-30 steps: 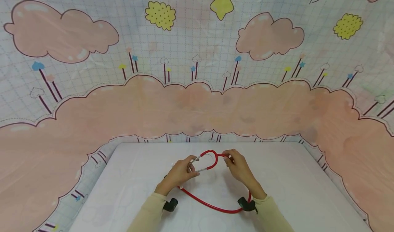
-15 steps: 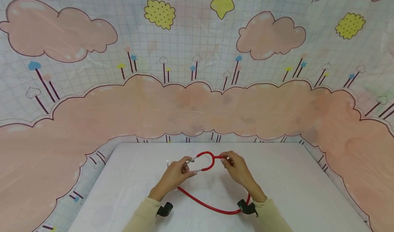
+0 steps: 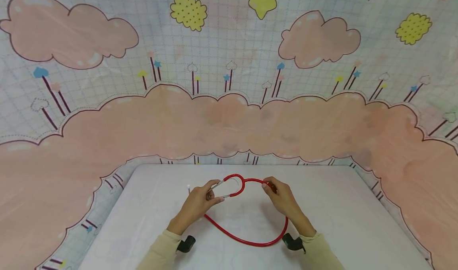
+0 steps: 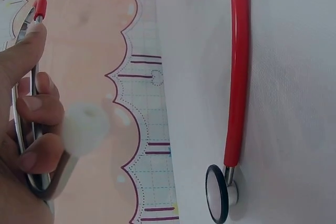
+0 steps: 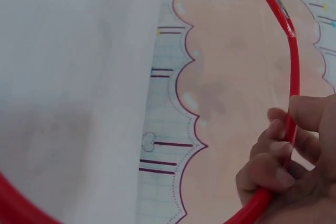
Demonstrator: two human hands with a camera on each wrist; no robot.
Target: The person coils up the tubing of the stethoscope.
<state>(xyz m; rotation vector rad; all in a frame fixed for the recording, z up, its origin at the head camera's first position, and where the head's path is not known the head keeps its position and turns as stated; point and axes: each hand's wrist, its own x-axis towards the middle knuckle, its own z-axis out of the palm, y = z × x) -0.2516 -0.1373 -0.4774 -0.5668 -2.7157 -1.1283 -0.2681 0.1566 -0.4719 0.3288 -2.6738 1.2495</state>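
Observation:
A stethoscope with red tubing (image 3: pixel 244 183) is held up between both hands above the white table. My left hand (image 3: pixel 198 200) grips its metal ear tubes (image 4: pixel 34 90), thumb on one side and fingers curled round the other. A pale round ear tip (image 4: pixel 86 129) shows beside those fingers. My right hand (image 3: pixel 282 196) pinches the single red tube (image 5: pixel 294 72) past the fork. From there the tube sags in a loop toward the near side. In the left wrist view, its other end carries the chest piece (image 4: pixel 217 195) with a black rim, by the white tabletop.
The white table (image 3: pixel 340 206) spreads out under both hands. Behind it hangs a cloth backdrop (image 3: pixel 229 123) printed with clouds and stars. Black wrist-worn devices (image 3: pixel 187 244) sit at the sleeve cuffs.
My left hand has shifted left with the ear tubes. My right hand has slid along the tube away from the fork, so more red tubing shows between the hands.

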